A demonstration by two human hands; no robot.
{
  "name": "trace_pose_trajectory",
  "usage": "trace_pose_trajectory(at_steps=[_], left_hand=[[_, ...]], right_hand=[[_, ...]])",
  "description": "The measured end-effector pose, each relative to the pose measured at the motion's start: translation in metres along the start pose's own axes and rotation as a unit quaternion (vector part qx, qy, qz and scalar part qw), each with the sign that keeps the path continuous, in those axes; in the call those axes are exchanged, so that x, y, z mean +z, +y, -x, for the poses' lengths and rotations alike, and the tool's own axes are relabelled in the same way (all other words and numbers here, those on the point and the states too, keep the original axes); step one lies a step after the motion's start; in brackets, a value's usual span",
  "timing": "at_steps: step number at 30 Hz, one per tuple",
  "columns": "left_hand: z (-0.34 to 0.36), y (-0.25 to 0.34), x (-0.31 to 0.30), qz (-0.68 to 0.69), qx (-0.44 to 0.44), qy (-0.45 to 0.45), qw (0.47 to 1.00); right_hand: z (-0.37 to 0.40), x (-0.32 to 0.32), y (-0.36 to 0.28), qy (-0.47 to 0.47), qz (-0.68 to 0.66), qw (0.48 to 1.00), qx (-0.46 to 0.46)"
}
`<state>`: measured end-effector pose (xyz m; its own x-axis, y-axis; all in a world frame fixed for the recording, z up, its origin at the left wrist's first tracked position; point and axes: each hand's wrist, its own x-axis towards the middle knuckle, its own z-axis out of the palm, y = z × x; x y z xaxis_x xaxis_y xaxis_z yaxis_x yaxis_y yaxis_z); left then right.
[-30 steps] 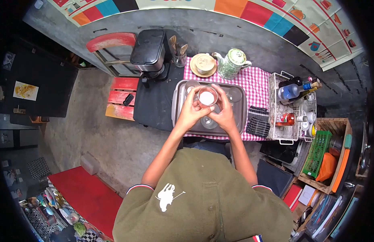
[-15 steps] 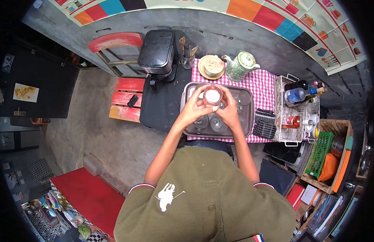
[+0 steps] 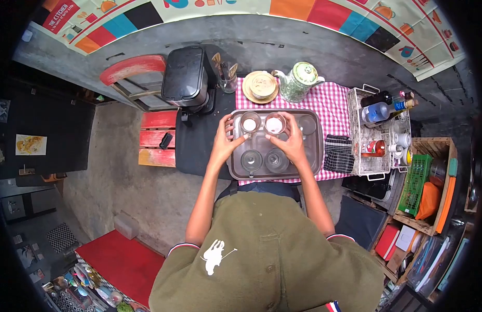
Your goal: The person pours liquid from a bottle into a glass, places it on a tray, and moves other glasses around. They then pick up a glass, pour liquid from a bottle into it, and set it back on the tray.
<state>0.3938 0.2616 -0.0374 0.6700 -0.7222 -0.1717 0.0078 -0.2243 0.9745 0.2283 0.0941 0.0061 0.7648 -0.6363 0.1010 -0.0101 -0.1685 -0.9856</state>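
Observation:
On a brown serving tray (image 3: 315,166), my left hand (image 3: 225,140) curls its fingers round the left side of a clear glass cup (image 3: 250,121) with something white inside. Beside it, a second clear glass cup (image 3: 275,124), also with white contents, is held by my right hand (image 3: 290,141), its thumb on the near side. The two held cups are slightly apart. Nearer to me on the tray stand two more glass cups, one at left (image 3: 251,161) and one at right (image 3: 277,160). Another glass (image 3: 306,125) is right of my right hand.
Behind the tray are a green patterned teapot (image 3: 302,83), a lidded bowl on a saucer (image 3: 262,86) and a jar of utensils (image 3: 228,82). A black coffee machine (image 3: 186,78) stands at left. Right are a dark folded cloth (image 3: 339,153) and a wire rack (image 3: 358,156) with bottles.
Both hands were together round one raised cup of white contents. They have since moved apart, each now at its own cup on the tray. The camera view has shifted a little.

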Motion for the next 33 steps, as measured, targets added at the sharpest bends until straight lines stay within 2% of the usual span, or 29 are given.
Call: trace_pose_trajectory(at_steps=[3,7,13,19,22,23,25,33], left_hand=[[-0.014,-0.025,0.014,-0.107,0.051,-0.005,0.993],[-0.032,-0.051,0.032,-0.126,0.081,-0.031,0.988],[-0.047,-0.062,0.039,-0.023,0.056,-0.064,0.996],[-0.053,-0.074,0.038,-0.053,0.096,-0.051,0.993],[-0.053,-0.077,0.040,-0.027,0.105,-0.043,0.993],[-0.054,-0.079,0.041,0.023,0.087,-0.059,0.994],[-0.053,-0.074,0.041,0.016,0.095,-0.059,0.994],[-0.045,-0.072,0.044,0.028,0.116,0.002,0.993]], right_hand=[[0.002,0.000,0.004,-0.002,0.028,0.999,0.015],[0.003,0.002,0.017,0.007,0.044,0.999,0.002],[0.004,0.001,0.028,0.008,0.053,0.999,0.010],[0.002,0.000,0.023,-0.004,0.065,0.998,0.007],[0.003,0.001,0.017,0.004,0.080,0.997,0.006],[0.003,0.001,0.018,0.007,0.081,0.997,0.003],[0.003,0.001,0.020,0.010,0.080,0.997,0.002],[0.010,0.003,0.019,0.023,0.098,0.995,-0.003]])
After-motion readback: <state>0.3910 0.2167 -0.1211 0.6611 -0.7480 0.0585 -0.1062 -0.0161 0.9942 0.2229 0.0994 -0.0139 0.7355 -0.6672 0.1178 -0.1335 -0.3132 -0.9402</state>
